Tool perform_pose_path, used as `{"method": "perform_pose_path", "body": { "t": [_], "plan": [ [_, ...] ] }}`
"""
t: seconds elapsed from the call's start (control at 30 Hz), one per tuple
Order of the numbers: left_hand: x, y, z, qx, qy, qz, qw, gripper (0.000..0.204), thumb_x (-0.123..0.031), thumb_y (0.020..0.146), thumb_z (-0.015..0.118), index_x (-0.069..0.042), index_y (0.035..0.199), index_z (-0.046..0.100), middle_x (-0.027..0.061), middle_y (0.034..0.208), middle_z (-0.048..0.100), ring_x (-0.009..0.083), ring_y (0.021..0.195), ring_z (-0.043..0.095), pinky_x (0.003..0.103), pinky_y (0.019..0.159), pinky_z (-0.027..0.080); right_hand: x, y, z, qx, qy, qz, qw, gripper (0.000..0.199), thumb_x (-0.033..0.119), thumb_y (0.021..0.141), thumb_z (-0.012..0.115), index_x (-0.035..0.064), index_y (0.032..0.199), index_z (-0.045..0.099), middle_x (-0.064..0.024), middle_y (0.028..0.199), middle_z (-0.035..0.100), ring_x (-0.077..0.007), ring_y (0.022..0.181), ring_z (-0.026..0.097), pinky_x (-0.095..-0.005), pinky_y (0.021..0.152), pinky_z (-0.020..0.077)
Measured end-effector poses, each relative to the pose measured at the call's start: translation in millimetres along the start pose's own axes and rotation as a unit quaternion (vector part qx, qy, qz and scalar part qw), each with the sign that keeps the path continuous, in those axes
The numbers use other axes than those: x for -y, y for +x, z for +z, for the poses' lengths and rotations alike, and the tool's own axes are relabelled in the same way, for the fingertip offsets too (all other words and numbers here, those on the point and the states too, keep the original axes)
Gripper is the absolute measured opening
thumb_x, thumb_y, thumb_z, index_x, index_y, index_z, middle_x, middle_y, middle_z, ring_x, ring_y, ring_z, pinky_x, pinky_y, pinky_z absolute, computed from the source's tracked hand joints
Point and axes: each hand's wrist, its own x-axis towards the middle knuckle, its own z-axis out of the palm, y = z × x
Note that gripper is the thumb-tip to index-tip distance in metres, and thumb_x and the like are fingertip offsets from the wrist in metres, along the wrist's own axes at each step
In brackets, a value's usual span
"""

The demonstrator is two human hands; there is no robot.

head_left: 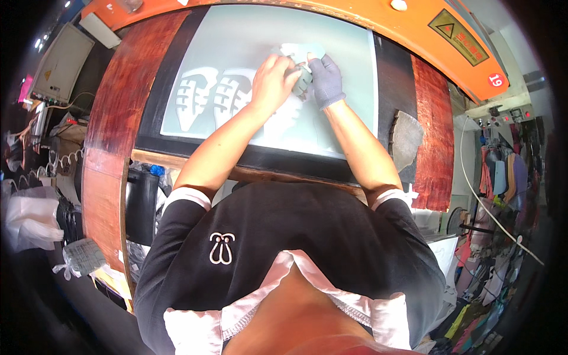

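Over the upper middle of a pale translucent sheet (236,133), both my hands are close together at a pale, notched cut-out piece (303,52). My bare left hand (274,83) has its fingers curled and pinched at the piece's left side. Opposite it, my right hand (327,80) wears a grey glove with a bare thumb tip and grips the right side. Part of the piece is hidden behind the fingers. To the left on the sheet lie a white toothed, shoe-upper-shaped cut-out (192,97) and a similar one (228,97). Another white shape (284,121) lies below my hands, blurred by glare.
An orange machine beam (378,19) with a warning label spans the far side. Red-brown boards flank the sheet, left board (130,77) and right board (431,136). A ragged grey piece (406,139) lies at the right. A white cable (485,201) hangs farther right, beside piled materials.
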Motion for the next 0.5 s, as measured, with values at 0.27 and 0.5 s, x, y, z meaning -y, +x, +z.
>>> {"method": "perform_pose_path", "body": {
  "t": [0.27,0.5],
  "plan": [
    [38,-69,-27,0.068,-0.080,0.029,0.994,0.014,-0.010,0.082,0.062,-0.003,0.092,0.056,0.0101,0.105,0.057,0.0223,0.085,0.057,0.032,0.072,0.046,19,70,-69,-0.162,0.163,0.014,0.973,0.030,0.026,0.082,0.055,-0.0006,0.096,0.059,-0.0110,0.087,0.061,-0.0203,0.078,0.058,-0.0369,0.069,0.0477],
    [8,-146,-40,0.148,-0.503,-0.412,0.745,0.037,-0.019,0.087,0.061,-0.006,0.117,0.043,0.0044,0.110,0.054,0.0179,0.099,0.055,0.027,0.077,0.046,31,12,-117,-0.061,-0.315,-0.236,0.917,0.034,0.035,0.083,0.059,0.0012,0.088,0.058,-0.0076,0.068,0.054,-0.0169,0.064,0.053,-0.0306,0.062,0.0439]
  ]
}}
